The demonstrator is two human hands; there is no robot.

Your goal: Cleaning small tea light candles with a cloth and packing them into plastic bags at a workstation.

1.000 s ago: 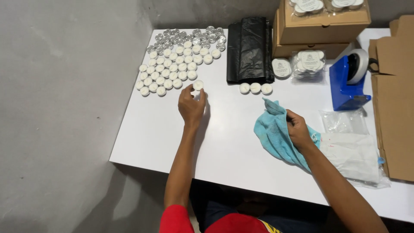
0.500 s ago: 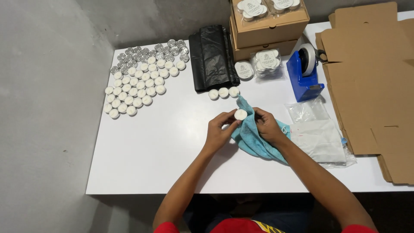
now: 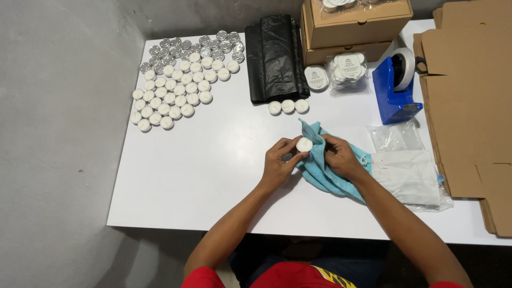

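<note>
My left hand (image 3: 280, 160) holds a small white tealight candle (image 3: 304, 144) between thumb and fingers, pressed against a light blue cloth (image 3: 324, 169). My right hand (image 3: 340, 156) grips that cloth from the other side, bunching it around the candle. Both hands sit near the middle of the white table (image 3: 202, 176). Three more white tealights (image 3: 288, 106) lie in a row just beyond the hands.
Several tealights in rows (image 3: 176, 88) fill the far left corner. A folded black plastic bag (image 3: 276, 56), brown cardboard boxes (image 3: 354, 24), packed candle bags (image 3: 346, 69), a blue tape dispenser (image 3: 397, 85), clear plastic bags (image 3: 408, 170) and flat cardboard (image 3: 469, 106) lie right.
My left hand picked a tealight from the group at far left and brought it to the blue cloth, where my right hand now wraps cloth around it.
</note>
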